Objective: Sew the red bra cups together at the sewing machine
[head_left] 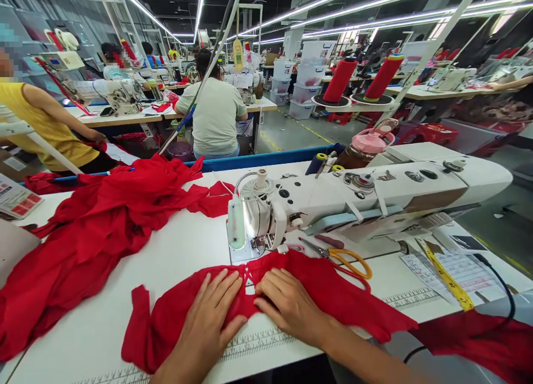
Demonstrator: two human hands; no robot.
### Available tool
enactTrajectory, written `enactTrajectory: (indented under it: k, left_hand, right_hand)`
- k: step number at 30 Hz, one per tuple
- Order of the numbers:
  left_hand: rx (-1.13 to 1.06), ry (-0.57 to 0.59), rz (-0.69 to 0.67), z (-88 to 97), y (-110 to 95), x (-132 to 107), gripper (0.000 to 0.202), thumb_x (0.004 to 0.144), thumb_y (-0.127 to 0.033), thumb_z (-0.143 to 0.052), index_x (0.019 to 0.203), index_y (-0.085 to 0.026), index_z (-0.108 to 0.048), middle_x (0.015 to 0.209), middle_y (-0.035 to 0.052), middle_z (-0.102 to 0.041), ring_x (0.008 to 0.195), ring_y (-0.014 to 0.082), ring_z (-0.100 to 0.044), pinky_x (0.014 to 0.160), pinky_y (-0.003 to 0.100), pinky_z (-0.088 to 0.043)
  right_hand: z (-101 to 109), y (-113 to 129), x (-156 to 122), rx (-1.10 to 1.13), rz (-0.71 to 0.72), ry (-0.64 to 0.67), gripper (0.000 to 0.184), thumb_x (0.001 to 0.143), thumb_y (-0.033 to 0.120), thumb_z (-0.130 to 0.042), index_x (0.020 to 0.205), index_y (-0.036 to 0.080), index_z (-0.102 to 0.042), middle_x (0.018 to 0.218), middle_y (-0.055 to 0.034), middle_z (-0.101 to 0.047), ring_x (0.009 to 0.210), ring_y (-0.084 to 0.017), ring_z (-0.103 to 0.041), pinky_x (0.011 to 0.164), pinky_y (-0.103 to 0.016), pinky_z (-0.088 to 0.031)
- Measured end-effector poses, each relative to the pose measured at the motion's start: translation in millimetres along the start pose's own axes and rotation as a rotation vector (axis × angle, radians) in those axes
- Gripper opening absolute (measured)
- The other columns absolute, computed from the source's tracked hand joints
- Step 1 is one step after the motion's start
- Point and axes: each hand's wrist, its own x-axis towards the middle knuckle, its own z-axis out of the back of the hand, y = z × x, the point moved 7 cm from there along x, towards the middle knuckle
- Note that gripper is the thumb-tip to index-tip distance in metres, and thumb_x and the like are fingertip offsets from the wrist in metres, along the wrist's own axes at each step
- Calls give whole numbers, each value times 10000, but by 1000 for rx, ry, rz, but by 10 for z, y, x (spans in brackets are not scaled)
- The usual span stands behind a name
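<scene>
One red cloth [328, 281] lies on the white table [175, 245], right in front of the sewing machine [416, 178]. Its far edge comes up close to the needle end [261, 242]; from my seat far off, I cannot tell if any is tucked under. My left hand [212, 309] is flat on the cloth, fingers long and thumb held out. My right hand [291, 303] has bent fingers, and I cannot tell if it pinches a fold or just pushes down. Between the hands, small crossed strips [249, 275] sit over a gap. To do this well, I would press softly, smooth the bumps, and not pull the strips crooked. I would also mind the scissors [350, 261] just behind the cloth, so nothing catches on them.
</scene>
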Motion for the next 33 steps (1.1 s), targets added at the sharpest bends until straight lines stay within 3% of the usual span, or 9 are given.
enactTrajectory:
  k: [6,10,13,17,20,23,26,29,33]
  left_hand:
    - [-81,14,61,-22,47,-16,645,951,-416,-623,1537,-286,-389,1525,73,-529,1427,318,-458,1192,605,-323]
    - [-104,16,83,-3,37,-3,631,956,-419,-615,1532,-284,-395,1530,66,-522,1438,313,-445,1194,612,-317]
    - [-138,36,110,21,39,10,610,964,-436,-598,1526,-291,-407,1534,62,-518,1444,317,-435,1192,610,-325]
    - [-183,45,125,32,34,12,612,959,-438,-609,1521,-300,-411,1522,63,-533,1443,320,-435,1202,614,-306]
    - [-204,-41,152,94,-13,32,564,935,-382,-654,1463,-288,-482,1469,88,-579,1398,336,-480,1175,611,-352]
    - [-316,-153,178,180,-113,77,247,980,-269,-563,1210,-249,-651,1197,105,-690,1130,274,-653,979,439,-548]
    - [-463,-164,198,158,-169,101,166,1012,-223,-487,1013,-242,-652,918,37,-677,812,169,-685,726,248,-562]
    - [-481,-173,179,75,-147,77,85,990,-260,-563,1004,-272,-646,891,0,-681,787,145,-691,708,196,-540]
    - [-471,-237,166,-12,-89,33,158,1002,-332,-545,935,-284,-680,798,-11,-655,694,133,-664,641,179,-521]
  right_hand:
    - [60,196,175,-18,109,0,197,987,113,-497,1094,204,-636,887,-32,-618,783,-178,-482,693,-320,-309]
    - [-45,280,225,-115,220,-19,231,953,50,-446,912,185,-628,794,-17,-595,729,-172,-450,675,-338,-287]
    - [-108,247,199,-134,185,-29,248,948,66,-426,775,182,-561,736,-16,-541,698,-177,-414,669,-344,-283]
    - [-126,206,142,-114,104,-31,201,954,105,-427,799,180,-530,766,-23,-518,721,-183,-433,695,-338,-301]
    - [-131,205,124,-80,81,-18,192,966,123,-423,812,190,-516,773,-16,-520,729,-182,-447,708,-334,-310]
    - [-132,202,121,-60,57,-8,192,975,137,-419,813,195,-506,776,-14,-532,738,-182,-459,715,-335,-313]
    - [-121,205,116,-65,17,0,152,959,140,-434,834,193,-502,798,-11,-556,753,-176,-484,729,-331,-322]
    - [-122,237,105,-86,-27,19,80,924,157,-488,859,202,-500,803,10,-572,749,-160,-509,735,-316,-338]
    - [-79,262,83,-99,-87,41,68,876,191,-534,830,214,-488,788,9,-588,732,-167,-529,756,-316,-378]
